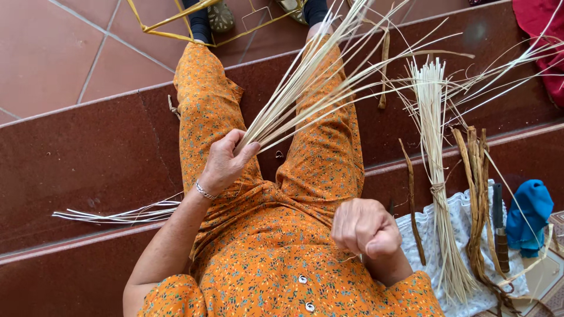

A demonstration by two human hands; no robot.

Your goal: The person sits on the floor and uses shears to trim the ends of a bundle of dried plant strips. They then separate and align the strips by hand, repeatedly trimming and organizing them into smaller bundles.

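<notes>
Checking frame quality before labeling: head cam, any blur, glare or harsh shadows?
Head view: soft, even daylight, no hard shadows; faint sheen on the dark red step, no blown glare. Left hand gripping the fanned pale strips is sharp; right hand, a closed fist, looks slightly soft. Thin strip tips toward the top edge smear a little. The tied bundle is crisp.

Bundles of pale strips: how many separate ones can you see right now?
3: a fanned bundle gripped in the left hand, a tied bundle standing at the right, and loose strips lying on the step at the left. Others may be hidden.
</notes>
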